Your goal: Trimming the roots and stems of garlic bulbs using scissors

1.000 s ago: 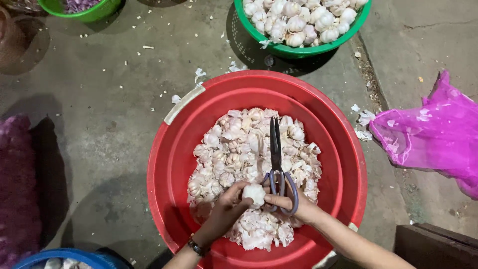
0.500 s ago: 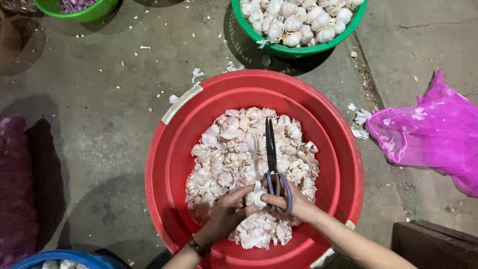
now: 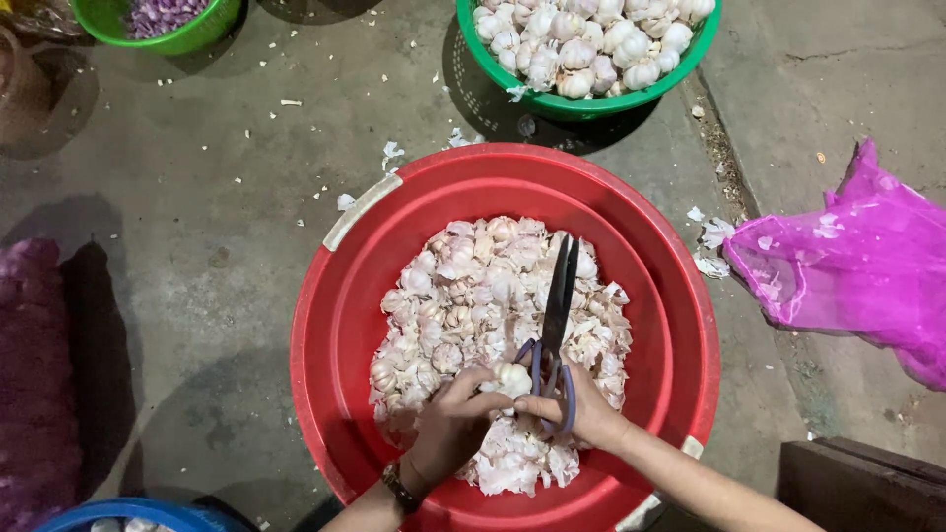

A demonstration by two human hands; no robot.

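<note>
A big red tub (image 3: pixel 355 296) on the concrete floor holds a heap of garlic skins and trimmed bits (image 3: pixel 473 296). Over its near half my left hand (image 3: pixel 448 429) grips a white garlic bulb (image 3: pixel 510 377). My right hand (image 3: pixel 581 414) holds a pair of scissors (image 3: pixel 557 315) by the blue-grey handles. The dark blades are together and point away from me over the heap. The two hands touch at the bulb. A dark band sits on my left wrist.
A green basket (image 3: pixel 591 103) full of whole garlic bulbs stands beyond the tub. Another green bowl (image 3: pixel 187 37) with purple pieces is at the far left. A pink mesh bag (image 3: pixel 857 266) lies to the right, a dark purple sack (image 3: pixel 34 374) to the left, a blue rim (image 3: pixel 128 510) at the bottom left.
The hands and scissors stay over the tub's near half. The bulb has shifted a little between the fingers, and the view has drifted slightly.
</note>
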